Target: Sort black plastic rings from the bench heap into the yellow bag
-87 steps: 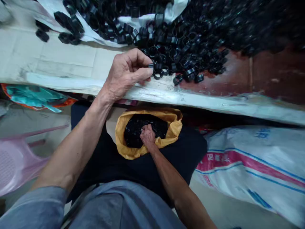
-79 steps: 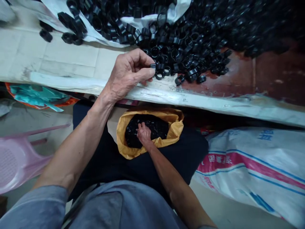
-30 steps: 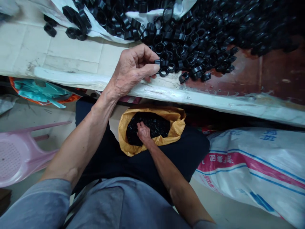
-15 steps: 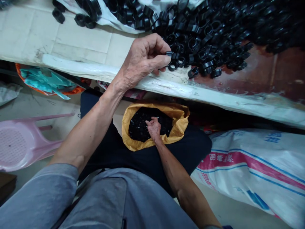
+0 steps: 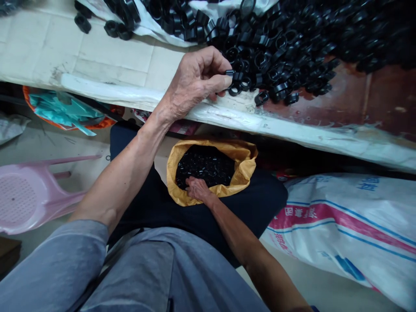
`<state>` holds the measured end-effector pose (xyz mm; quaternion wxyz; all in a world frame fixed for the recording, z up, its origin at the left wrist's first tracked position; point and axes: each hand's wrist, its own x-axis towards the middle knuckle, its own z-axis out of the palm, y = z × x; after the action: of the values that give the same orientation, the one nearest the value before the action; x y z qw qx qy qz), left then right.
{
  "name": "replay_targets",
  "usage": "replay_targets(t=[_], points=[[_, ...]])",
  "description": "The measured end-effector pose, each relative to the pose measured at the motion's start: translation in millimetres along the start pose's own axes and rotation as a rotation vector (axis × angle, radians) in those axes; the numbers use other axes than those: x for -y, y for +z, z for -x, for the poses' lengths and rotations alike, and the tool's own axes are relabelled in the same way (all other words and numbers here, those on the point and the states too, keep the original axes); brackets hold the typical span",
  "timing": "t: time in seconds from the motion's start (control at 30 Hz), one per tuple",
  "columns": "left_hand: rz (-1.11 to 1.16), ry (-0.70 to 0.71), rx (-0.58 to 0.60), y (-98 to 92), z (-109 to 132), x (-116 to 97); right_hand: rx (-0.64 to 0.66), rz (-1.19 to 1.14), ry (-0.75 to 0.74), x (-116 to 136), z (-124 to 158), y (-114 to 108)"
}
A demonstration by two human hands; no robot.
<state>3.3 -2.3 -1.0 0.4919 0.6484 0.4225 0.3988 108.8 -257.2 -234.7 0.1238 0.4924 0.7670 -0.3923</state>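
My left hand (image 5: 203, 76) is at the table edge, its thumb and forefinger pinching a small black ring (image 5: 229, 73). Right beside it lies a large heap of similar black rings (image 5: 279, 47) in mixed sizes. Lower down, my right hand (image 5: 199, 189) dips over the near rim of a yellow woven sack (image 5: 243, 171) at my lap. Its fingers are bent together against the small black pieces (image 5: 208, 164) inside; whatever they grip is hidden.
The table (image 5: 113, 60) has a pale, worn front edge, with a few loose rings at its left. A pink plastic stool (image 5: 19, 195) stands on the left, below an orange-rimmed container (image 5: 29, 102) of teal material. A big white printed sack (image 5: 351, 234) leans at right.
My right hand has moved left and down inside the yellow sack, its fingers now against the pieces. My left hand stays in place with the ring.
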Motion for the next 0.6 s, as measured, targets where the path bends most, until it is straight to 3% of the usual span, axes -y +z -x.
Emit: replay_targets(t=[0.1,0.23,0.5,0.6], points=[[0.051,0.015,-0.003,-0.6,0,-2,0.052,0.02,-0.058,15,-3,5],[0.123,0.064,0.023,-4.5,4,-14,0.053,0.073,-0.076,40,-5,-3],[0.23,-0.034,0.051,-12.5,-1,-14,-0.194,0.069,-0.031,38,4,-7],[0.208,-0.062,0.04,-12.6,0,-16,-0.294,0.018,0.027,36,9,-33]])
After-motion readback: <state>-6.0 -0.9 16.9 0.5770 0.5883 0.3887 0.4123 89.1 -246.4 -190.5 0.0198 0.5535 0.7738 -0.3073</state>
